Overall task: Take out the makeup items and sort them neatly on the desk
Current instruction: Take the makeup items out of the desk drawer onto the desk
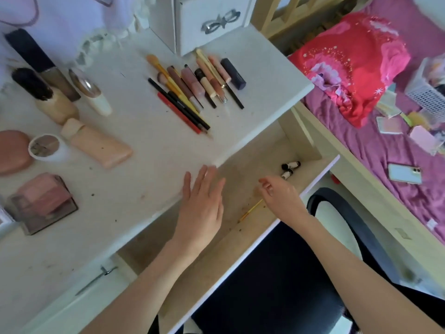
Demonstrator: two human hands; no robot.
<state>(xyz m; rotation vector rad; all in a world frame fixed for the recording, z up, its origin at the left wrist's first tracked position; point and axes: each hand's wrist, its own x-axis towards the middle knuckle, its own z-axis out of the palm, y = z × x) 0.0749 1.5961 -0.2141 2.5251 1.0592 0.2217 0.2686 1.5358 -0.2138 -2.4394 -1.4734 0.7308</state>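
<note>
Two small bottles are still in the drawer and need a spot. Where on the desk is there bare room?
Bare patch: the desk front, bordered by the peach tube, the row of pencils and brushes and the drawer edge. The left side is crowded with jars, compacts and bottles. The two small bottles lie at the drawer's far end, just beyond the right hand.

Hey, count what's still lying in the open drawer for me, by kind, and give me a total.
Small black-capped bottles: 2
Thin yellow stick: 1
Total: 3
Both sit in the drawer; neither hand holds anything.
</note>
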